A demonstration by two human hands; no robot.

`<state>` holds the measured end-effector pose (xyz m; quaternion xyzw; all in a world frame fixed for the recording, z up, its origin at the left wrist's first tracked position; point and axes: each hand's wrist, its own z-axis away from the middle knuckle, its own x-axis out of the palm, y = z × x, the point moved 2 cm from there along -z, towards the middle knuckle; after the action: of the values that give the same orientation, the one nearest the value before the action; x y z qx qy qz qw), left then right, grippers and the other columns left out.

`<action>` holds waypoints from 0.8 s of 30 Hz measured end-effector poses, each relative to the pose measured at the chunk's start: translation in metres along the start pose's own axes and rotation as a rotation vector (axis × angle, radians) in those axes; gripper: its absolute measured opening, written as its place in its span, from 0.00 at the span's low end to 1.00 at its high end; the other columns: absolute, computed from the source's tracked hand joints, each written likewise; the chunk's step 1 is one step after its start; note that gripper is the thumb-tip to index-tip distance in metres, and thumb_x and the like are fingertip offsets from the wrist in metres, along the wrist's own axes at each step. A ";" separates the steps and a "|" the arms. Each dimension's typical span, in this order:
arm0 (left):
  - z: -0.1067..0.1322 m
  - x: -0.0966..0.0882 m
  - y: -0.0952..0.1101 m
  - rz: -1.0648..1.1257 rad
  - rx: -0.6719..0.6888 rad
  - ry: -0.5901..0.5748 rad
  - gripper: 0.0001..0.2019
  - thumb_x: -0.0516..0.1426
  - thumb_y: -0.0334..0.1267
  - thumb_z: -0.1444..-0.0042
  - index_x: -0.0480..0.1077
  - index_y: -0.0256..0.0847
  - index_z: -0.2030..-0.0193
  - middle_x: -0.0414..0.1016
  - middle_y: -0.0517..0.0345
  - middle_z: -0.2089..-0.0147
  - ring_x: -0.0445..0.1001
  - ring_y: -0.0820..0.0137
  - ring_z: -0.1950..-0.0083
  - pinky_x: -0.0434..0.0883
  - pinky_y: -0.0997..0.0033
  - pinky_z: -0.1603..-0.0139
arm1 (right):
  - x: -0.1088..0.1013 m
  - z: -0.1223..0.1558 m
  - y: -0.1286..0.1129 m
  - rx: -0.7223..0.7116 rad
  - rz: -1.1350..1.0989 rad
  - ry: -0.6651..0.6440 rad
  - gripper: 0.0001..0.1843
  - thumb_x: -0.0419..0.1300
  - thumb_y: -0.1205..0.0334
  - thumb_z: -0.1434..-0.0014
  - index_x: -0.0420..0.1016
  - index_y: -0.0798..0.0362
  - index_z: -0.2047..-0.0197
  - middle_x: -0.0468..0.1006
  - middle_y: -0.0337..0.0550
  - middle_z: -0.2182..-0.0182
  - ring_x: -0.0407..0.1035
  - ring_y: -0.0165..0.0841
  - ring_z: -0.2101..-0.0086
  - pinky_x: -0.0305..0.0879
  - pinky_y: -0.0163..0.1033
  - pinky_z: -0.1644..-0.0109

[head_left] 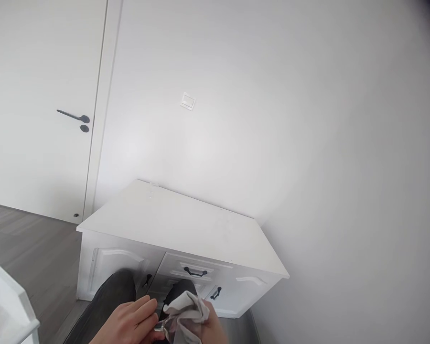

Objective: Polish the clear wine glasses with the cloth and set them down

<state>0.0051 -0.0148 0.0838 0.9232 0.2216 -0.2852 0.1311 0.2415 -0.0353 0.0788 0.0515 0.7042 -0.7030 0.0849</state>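
Cloth point(188, 308) partly hides the right hand point(214, 326) and a shiny, unclear object point(160, 326).

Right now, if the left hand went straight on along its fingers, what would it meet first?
Most likely the pale cloth bunched in the right hand, just ahead of the left hand; depth is unclear.

"Where is the camera looking from?"
"The wearer's head; it's facing forward and down."
"How near?"
"It's sitting close above the left hand point(132, 322) and right hand point(214, 325), cabinet point(186, 222) and wall point(272, 119) standing beyond."
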 end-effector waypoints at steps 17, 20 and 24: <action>0.008 0.063 0.032 1.630 -1.335 -0.093 0.33 0.66 0.67 0.44 0.62 0.39 0.77 0.56 0.65 0.79 0.48 0.80 0.79 0.41 0.76 0.81 | 0.060 -0.025 -0.019 -0.008 -0.786 -0.088 0.33 0.76 0.50 0.49 0.79 0.43 0.40 0.79 0.50 0.39 0.72 0.51 0.37 0.67 0.55 0.32; 0.006 0.057 0.030 1.910 -1.405 -0.182 0.34 0.71 0.67 0.52 0.61 0.40 0.76 0.53 0.67 0.78 0.47 0.80 0.78 0.38 0.78 0.82 | 0.048 -0.025 -0.031 -0.021 -0.711 -0.234 0.35 0.79 0.54 0.53 0.78 0.45 0.41 0.79 0.50 0.41 0.75 0.49 0.41 0.70 0.53 0.37; 0.009 0.061 0.026 1.555 -1.262 -0.152 0.37 0.64 0.74 0.48 0.62 0.38 0.80 0.58 0.63 0.83 0.49 0.83 0.84 0.41 0.75 0.83 | 0.045 -0.021 -0.033 -0.042 -0.614 -0.259 0.35 0.80 0.53 0.51 0.77 0.46 0.42 0.83 0.49 0.47 0.79 0.48 0.47 0.70 0.54 0.37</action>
<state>0.0588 -0.0201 0.0443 0.5525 -0.3414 -0.0089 0.7604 0.1901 -0.0166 0.1025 -0.2545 0.6846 -0.6818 -0.0411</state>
